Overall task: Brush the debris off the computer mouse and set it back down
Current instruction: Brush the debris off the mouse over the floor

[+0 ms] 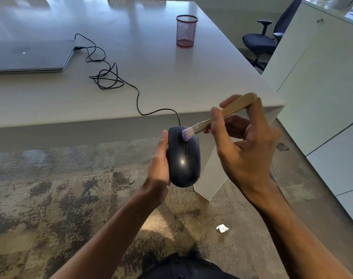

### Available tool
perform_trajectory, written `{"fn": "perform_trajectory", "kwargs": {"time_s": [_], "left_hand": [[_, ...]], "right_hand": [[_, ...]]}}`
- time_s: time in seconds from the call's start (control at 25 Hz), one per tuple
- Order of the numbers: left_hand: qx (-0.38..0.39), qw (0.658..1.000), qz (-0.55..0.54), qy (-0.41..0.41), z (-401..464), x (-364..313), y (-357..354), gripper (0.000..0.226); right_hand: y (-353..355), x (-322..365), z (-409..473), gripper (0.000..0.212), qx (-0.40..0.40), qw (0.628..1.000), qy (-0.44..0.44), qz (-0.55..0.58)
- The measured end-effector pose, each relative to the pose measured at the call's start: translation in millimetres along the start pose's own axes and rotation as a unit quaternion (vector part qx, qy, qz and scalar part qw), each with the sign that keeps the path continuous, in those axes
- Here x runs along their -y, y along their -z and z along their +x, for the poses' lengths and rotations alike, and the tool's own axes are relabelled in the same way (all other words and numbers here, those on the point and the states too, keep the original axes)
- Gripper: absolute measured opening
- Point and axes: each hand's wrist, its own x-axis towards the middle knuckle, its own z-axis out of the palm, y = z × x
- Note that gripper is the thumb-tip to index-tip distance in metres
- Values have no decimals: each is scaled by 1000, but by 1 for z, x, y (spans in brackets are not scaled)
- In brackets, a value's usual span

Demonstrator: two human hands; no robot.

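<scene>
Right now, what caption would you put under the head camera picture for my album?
Left hand holds a black wired mouse off the desk while right hand sweeps it with a wooden-handled brush.

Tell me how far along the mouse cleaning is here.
Done: the mouse is lifted off the desk. In hand: the left hand holds it while the right hand works the brush near its wheel. Left: finish brushing and set it back down.
</scene>
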Motion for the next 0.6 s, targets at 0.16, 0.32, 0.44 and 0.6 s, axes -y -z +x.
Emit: {"fn": "perform_trajectory", "kwargs": {"time_s": [0.16, 0.32, 0.44, 0.6], "left_hand": [[-10, 1000, 4, -3, 3, 1, 2, 65], [-3, 1000, 17, -4, 4, 5, 2, 55], [-7, 1000, 16, -4, 5, 3, 2, 45], [-20, 1000, 3, 4, 7, -4, 5, 51]], "right_hand": [[3, 5, 2, 21, 61, 996, 34, -56], [1, 5, 7, 21, 34, 997, 45, -47], [-5, 3, 6, 22, 45, 996, 45, -64], [-3, 3, 5, 19, 84, 995, 37, -43]]}}
